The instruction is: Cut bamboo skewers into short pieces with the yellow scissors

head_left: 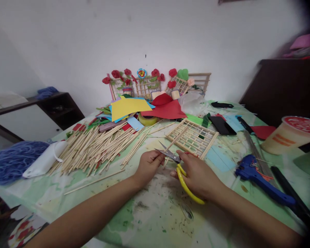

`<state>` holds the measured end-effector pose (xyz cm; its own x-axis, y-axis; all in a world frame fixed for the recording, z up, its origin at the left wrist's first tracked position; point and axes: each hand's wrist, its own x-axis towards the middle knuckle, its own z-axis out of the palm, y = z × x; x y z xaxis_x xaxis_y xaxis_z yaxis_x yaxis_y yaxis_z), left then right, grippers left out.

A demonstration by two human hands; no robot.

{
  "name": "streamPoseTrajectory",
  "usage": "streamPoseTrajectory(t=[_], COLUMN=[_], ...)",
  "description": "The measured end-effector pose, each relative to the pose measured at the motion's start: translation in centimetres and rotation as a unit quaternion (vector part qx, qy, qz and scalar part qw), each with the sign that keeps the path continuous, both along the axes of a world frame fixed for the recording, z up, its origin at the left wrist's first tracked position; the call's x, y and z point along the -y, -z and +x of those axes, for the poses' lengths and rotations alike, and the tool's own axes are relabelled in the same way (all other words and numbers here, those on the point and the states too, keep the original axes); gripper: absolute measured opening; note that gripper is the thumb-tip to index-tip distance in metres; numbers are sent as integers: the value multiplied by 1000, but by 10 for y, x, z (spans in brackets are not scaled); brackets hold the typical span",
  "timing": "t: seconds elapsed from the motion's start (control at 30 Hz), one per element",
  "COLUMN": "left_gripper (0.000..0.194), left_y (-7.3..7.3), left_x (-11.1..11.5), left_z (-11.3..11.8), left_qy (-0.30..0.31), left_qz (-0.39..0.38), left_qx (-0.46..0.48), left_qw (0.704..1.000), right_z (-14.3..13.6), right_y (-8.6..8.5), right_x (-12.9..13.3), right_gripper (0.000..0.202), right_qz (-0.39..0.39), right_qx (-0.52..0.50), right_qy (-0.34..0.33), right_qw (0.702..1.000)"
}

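My right hand (196,170) grips a pair of scissors (183,182) with yellow handles. Their blades are parted and point away to the left, around a thin wooden stick (174,140). The stick's lower end is between the fingers of my left hand (150,164), which are closed close to the blades. Just beyond the hands lies a lattice panel (193,137) made of wooden sticks. To the left of my left hand spreads a big loose pile of sticks (95,150), with a single stick (94,182) lying in front of it.
A blue glue gun (263,179) and a drink cup (291,134) stand at the right, near a black phone (222,125). Coloured paper (130,107) is heaped at the back before stick lattices with paper roses (155,72). Blue yarn (15,160) lies at far left.
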<state>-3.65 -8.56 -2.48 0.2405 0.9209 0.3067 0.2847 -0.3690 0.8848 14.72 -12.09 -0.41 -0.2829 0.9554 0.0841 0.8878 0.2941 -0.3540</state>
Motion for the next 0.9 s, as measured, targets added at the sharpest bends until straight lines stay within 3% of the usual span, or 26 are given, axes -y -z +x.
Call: streamPoseTrajectory(t=[0.23,0.43,0.53,0.7,0.9], left_gripper=[32,27,27,29,37], left_y=[1,-1,-1,2,3], left_x=[-5,-1,1,0,-7], left_z=[9,9,8,13,18], left_qy=[-38,-38,-44,-45,3], left_qz=[20,113,120,16,-98], left_qx=[-9,-76,-85,-31,90], left_qw=[999,990,988,998,991], right_z=[-6,-4,-3,-1,5], right_y=[-5,-4,-3,-4,-2], right_x=[3,4,3,0,-6], right_gripper=[62,68,62,44,27], right_qz=[-13,-20,-17,-10,-41], right_qx=[-49,-67,-80,-70,-61], right_qy=[24,26,17,15,7], right_qw=[998,997,997,997,997])
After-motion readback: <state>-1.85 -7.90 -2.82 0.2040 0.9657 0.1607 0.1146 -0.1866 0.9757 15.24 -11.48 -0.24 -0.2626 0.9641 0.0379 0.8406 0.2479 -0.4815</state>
